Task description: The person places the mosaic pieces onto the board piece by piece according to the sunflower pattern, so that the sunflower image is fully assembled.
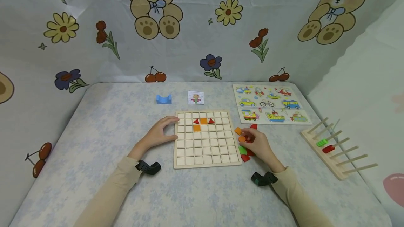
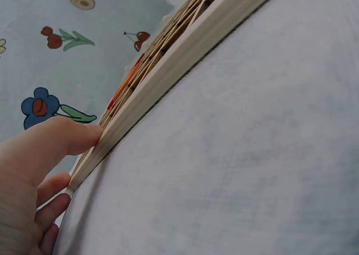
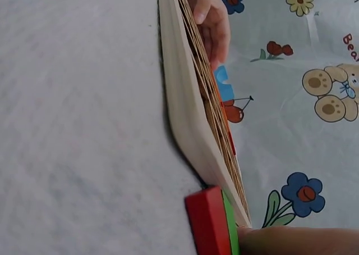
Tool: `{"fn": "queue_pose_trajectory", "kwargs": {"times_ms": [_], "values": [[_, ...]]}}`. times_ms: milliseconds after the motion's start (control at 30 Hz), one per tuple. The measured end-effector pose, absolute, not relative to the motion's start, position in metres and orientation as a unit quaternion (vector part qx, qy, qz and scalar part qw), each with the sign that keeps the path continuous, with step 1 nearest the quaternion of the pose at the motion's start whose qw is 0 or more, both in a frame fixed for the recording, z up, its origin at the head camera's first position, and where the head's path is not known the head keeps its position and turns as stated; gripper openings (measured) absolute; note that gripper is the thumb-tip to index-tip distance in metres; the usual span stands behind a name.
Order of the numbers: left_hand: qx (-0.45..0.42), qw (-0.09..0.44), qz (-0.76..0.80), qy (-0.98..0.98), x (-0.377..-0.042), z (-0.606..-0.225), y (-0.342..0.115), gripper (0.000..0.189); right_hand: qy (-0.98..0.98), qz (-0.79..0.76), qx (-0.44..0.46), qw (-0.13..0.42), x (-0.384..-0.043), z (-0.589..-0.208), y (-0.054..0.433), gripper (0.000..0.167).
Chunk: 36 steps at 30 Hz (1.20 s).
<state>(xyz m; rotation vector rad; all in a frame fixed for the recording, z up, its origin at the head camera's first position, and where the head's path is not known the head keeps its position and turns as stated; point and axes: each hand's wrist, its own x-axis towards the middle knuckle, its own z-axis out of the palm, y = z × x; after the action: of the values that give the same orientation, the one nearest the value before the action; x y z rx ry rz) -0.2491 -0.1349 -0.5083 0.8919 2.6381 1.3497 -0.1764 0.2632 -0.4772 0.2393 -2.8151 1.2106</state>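
Observation:
A wooden grid board (image 1: 208,166) lies in the middle of the table. On its upper cells sit two orange squares (image 1: 197,128) and two red triangles (image 1: 211,121). My left hand (image 1: 154,134) rests against the board's left edge, thumb and fingers spread along it; the left wrist view shows the thumb (image 2: 78,136) touching the rim. Right of the board, my right hand (image 1: 257,144) pinches an orange round piece (image 1: 242,138) between thumb and index finger. Around it lie another orange piece (image 1: 238,131), a green piece (image 1: 242,150) and several red pieces (image 1: 245,158), partly hidden by the hand.
Behind the board stand a blue holder (image 1: 163,99) and a small pattern card (image 1: 196,97). A vehicle picture board (image 1: 271,104) lies at the back right. Nearer the right edge is a wooden peg rack (image 1: 325,153) with green and red beads.

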Motion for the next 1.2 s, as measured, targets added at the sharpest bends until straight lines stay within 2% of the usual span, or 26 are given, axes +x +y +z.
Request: {"fn": "queue_pose_trajectory", "kwargs": {"times_ms": [267, 733, 967, 1200], "values": [[0.285, 0.025, 0.437, 0.853, -0.248, -0.508, -0.136, 0.068, -0.904, 0.420, 0.074, 0.025, -0.178, -0.473, 0.257, 0.042], [0.284, 0.025, 0.430, 0.857, -0.248, -0.507, -0.134, 0.065, -0.884, 0.443, 0.151, -0.013, -0.221, -0.465, 0.161, 0.033], [0.280, 0.040, 0.426, 0.859, -0.247, -0.509, -0.131, 0.066, -0.886, 0.444, 0.134, -0.023, -0.229, -0.467, 0.144, 0.036], [0.279, 0.022, 0.419, 0.864, -0.248, -0.508, -0.135, 0.065, -0.874, 0.454, 0.169, -0.030, -0.233, -0.465, 0.132, 0.033]]}}
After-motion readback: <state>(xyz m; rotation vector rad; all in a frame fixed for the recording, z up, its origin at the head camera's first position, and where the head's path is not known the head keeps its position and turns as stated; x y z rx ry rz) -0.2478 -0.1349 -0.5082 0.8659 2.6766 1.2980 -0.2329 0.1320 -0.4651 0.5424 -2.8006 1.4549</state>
